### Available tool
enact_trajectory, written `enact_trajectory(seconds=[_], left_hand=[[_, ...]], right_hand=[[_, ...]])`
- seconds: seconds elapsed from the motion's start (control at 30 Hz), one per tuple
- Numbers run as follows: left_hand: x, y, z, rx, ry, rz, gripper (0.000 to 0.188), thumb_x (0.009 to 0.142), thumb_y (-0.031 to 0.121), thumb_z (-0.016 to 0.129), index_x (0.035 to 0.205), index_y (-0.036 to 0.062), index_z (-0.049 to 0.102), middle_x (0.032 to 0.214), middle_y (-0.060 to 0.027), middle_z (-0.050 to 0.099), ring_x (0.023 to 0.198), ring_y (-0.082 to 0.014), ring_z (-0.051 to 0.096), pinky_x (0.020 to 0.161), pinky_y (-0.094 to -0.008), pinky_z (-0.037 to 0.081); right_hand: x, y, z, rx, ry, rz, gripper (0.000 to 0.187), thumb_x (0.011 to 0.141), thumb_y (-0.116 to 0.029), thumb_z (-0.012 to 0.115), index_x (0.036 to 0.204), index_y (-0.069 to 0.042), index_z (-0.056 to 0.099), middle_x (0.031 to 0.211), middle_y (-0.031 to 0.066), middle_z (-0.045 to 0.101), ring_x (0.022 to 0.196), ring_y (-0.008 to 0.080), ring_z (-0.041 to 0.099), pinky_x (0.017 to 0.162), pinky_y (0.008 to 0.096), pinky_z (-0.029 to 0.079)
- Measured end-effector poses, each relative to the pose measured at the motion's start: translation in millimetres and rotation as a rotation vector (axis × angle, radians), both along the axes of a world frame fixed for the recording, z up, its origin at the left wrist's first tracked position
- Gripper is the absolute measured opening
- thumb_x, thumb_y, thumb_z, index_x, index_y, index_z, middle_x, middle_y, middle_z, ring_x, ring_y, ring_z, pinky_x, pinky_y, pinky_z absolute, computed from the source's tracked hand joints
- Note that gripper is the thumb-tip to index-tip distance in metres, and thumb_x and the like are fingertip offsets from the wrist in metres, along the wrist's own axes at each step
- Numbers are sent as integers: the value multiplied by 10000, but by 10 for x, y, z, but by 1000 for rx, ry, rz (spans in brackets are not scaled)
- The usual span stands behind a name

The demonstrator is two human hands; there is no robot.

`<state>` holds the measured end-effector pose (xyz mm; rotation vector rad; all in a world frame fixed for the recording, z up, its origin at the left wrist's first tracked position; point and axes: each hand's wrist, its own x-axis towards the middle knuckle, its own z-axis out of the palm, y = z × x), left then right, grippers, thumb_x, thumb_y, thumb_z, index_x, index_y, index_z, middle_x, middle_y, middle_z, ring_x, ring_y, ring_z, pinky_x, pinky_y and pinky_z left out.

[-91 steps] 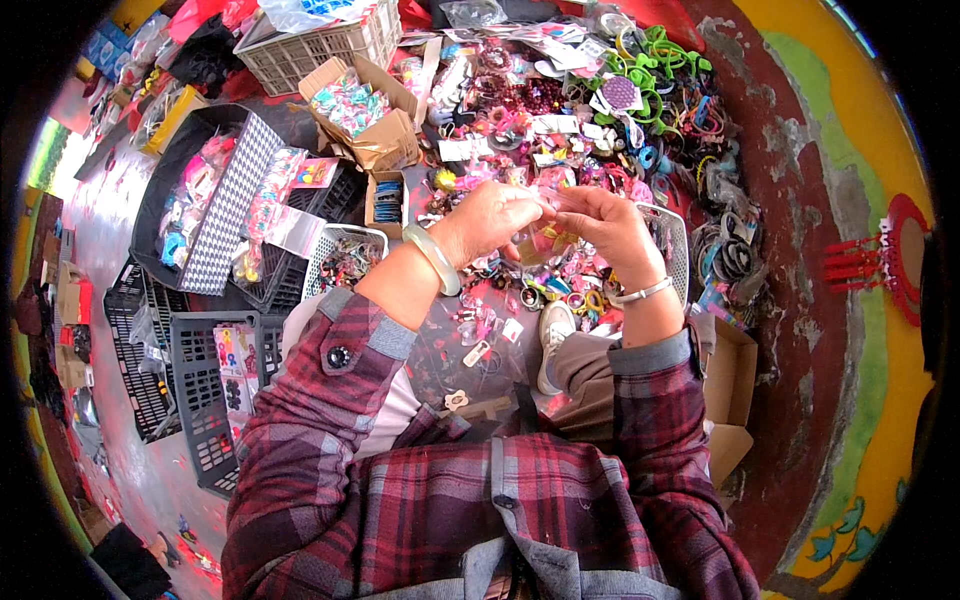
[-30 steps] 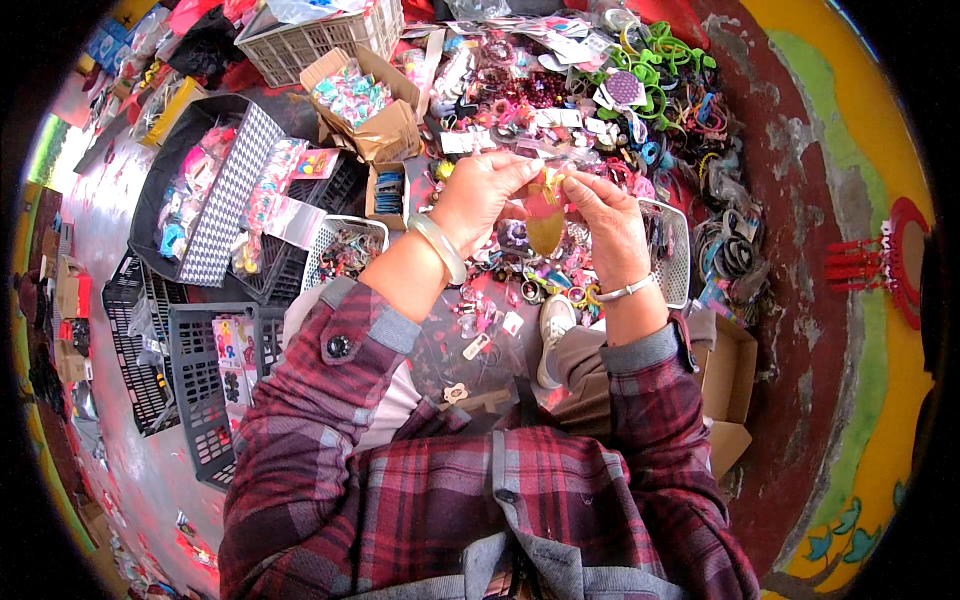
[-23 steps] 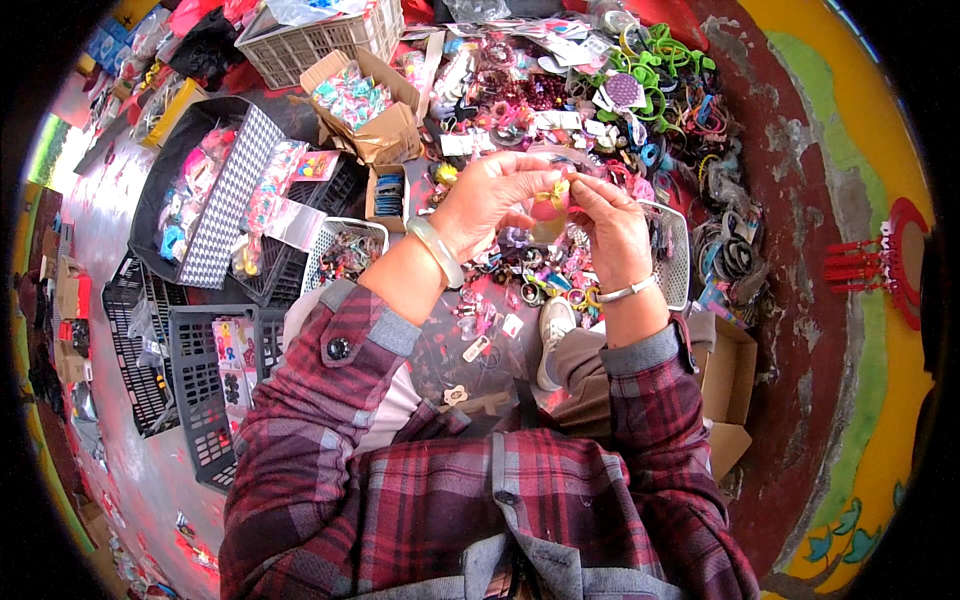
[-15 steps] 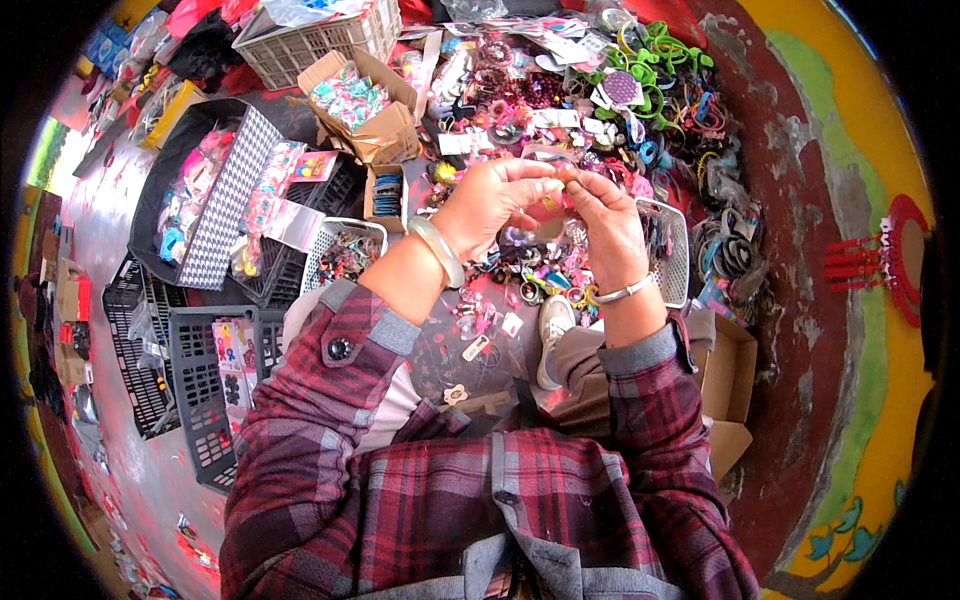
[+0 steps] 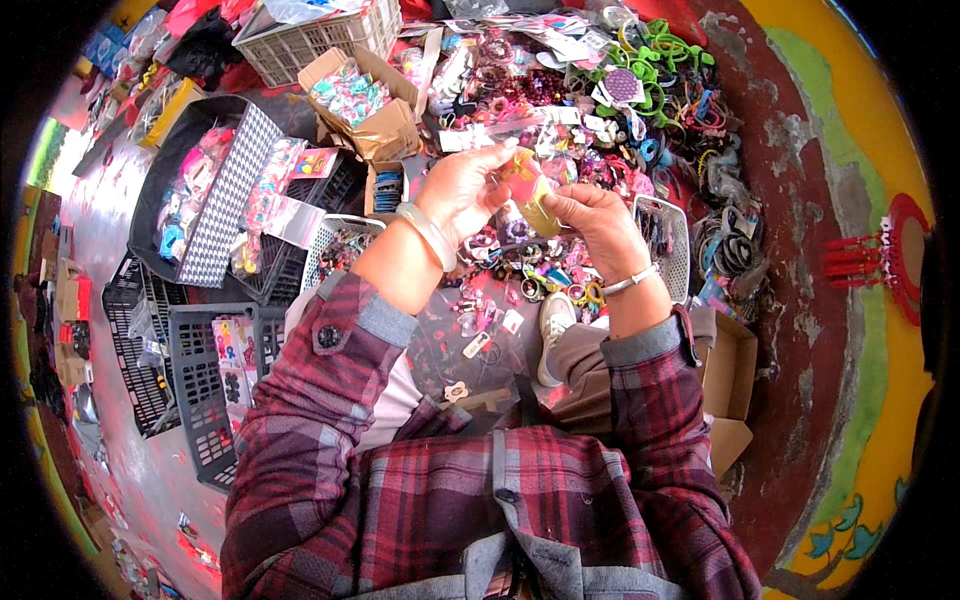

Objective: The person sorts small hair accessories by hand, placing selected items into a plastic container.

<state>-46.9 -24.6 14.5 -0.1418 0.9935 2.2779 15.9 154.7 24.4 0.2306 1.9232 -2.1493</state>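
Between my hands, over the heap, is a small pink and yellow card [image 5: 524, 180], seemingly in a clear plastic bag. My left hand [image 5: 462, 192] is closed on its upper left edge, thumb and fingertips pinching near the top. At its right side my right hand [image 5: 604, 226] pinches the yellowish part between thumb and bent fingers. A pale bangle [image 5: 432, 240] circles my left wrist, and a silver bracelet [image 5: 630, 281] my right. Underneath lies a heap of small hair accessories [image 5: 540, 95], partly hidden by my hands.
White baskets [image 5: 662, 240] [image 5: 345, 232] flank the heap. To the left are a houndstooth-edged black case [image 5: 232, 190], dark crates [image 5: 205, 385] and a carton of small packets [image 5: 385, 140]. A beige crate [image 5: 325, 50] stands behind. An open cardboard box [image 5: 728, 375] is by my right leg.
My hands have drawn slightly apart, the right one lower and the left one turned. The pink and yellow card, mostly hidden before, now shows between them.
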Motion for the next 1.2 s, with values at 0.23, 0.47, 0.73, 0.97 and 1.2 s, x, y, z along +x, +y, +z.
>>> enact_trajectory(seconds=[0.23,0.47,0.73,0.97,1.2], left_hand=[[-45,-17,-54,60,-45,39,225,875,146,543,1053,11,553,937,-88,629,771,-125,617,506,-157,474],[45,-18,106,50,68,-8,235,911,186,484,958,-24,577,891,-123,619,782,-171,613,622,-231,515],[51,37,61,-7,169,-104,318,920,242,477,1048,-40,548,937,-111,618,834,-178,623,722,-265,535],[150,109,61,-7,257,-268,330,916,246,485,1096,-26,539,1003,-110,606,865,-170,614,755,-283,527],[120,88,13,7,230,-230,274,891,170,524,1071,-33,565,1062,-114,596,904,-170,609,753,-266,530]], right_hand=[[6,-5,9,-120,-65,-51,165,778,-136,673,893,-18,659,790,42,659,644,101,605,579,212,467],[-1,68,-33,-16,-41,22,232,795,-121,648,978,23,646,873,50,652,759,103,599,711,235,452],[-13,78,112,-52,137,-9,548,786,-214,674,1237,11,458,1114,86,573,1022,145,520,886,278,384],[9,74,74,-98,211,-208,212,827,-151,626,984,-8,629,882,49,642,821,112,577,758,253,435],[15,105,111,-250,102,-254,253,880,-250,557,885,-14,647,845,78,657,779,134,600,696,251,454]])
